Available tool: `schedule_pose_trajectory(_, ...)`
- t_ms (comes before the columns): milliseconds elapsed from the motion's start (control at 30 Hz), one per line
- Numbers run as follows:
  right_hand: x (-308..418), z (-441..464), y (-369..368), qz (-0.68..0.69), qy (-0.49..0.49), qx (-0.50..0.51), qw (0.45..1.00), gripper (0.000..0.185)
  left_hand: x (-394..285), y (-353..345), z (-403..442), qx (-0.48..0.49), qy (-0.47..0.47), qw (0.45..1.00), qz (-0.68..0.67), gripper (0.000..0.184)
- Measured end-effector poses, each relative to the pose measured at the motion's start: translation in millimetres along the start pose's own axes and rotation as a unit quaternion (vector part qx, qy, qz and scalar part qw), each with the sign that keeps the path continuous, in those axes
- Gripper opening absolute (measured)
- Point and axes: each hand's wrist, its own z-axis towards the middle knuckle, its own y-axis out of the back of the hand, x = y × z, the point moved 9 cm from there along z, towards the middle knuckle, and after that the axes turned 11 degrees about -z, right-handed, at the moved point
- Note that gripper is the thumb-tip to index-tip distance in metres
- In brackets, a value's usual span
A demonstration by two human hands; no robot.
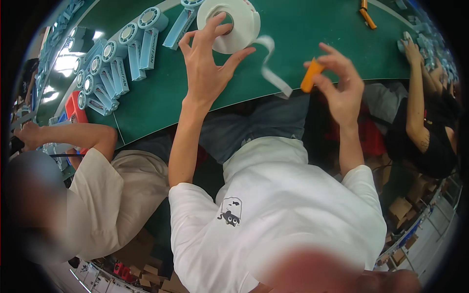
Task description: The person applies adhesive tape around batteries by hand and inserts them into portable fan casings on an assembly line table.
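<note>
One big roll of white tape is in the grasp of the left hand, fingers over its core, above the green desk. A loose strip trails from it to the near edge. Just right of that, the right hand pinches an orange tool between thumb and fingers. Pale blue fans line the desk from its far edge toward the near left corner.

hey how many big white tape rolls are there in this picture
1. The white tape roll is in the person's left hand, over the green table, with a loose strip beside it. Others may be hidden among the cluttered edges.
</note>
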Motion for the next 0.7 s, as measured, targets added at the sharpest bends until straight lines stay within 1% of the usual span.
schedule_pose_trajectory(33,5,8,1,-0.004,-0.001,-0.002,1.0,0.027,-3,0,0,-0.008,-0.007,1.0,-0.001,0.082)
schedule_pose_trajectory(67,6,18,0,0.052,-0.032,0.001,0.998,0.026,-5,-3,1,-0.009,-0.009,1.0,-0.006,0.082)
schedule_pose_trajectory(133,5,30,-7,0.164,-0.093,0.006,0.982,0.025,-13,-11,1,0.011,-0.045,0.999,-0.001,0.083)
schedule_pose_trajectory(167,4,34,-11,0.161,-0.094,0.001,0.982,0.025,-18,-16,1,0.022,-0.062,0.998,0.001,0.083)
schedule_pose_trajectory(267,12,46,-28,0.107,-0.022,0.016,0.994,0.028,-28,-22,2,0.034,-0.08,0.996,0.013,0.081)
schedule_pose_trajectory(333,10,47,-30,0.103,-0.033,0.019,0.994,0.029,-32,-25,1,0.04,-0.087,0.995,0.024,0.08)
schedule_pose_trajectory(433,3,49,-37,0.099,-0.058,0.026,0.993,0.032,-42,-29,-4,0.031,-0.121,0.99,0.069,0.08)
schedule_pose_trajectory(533,-9,46,-32,0.11,-0.07,-0.027,0.991,0.032,-39,-35,-1,0.031,-0.091,0.994,0.06,0.08)
schedule_pose_trajectory(567,-11,43,-33,0.112,-0.072,-0.026,0.991,0.032,-38,-37,0,0.029,-0.076,0.995,0.055,0.08)
schedule_pose_trajectory(667,-30,36,-29,0.23,-0.116,-0.09,0.962,0.033,-41,-46,0,0.026,-0.05,0.997,0.044,0.081)
schedule_pose_trajectory(700,-32,34,-31,0.231,-0.118,-0.091,0.962,0.033,-41,-48,-1,0.026,-0.037,0.998,0.037,0.081)
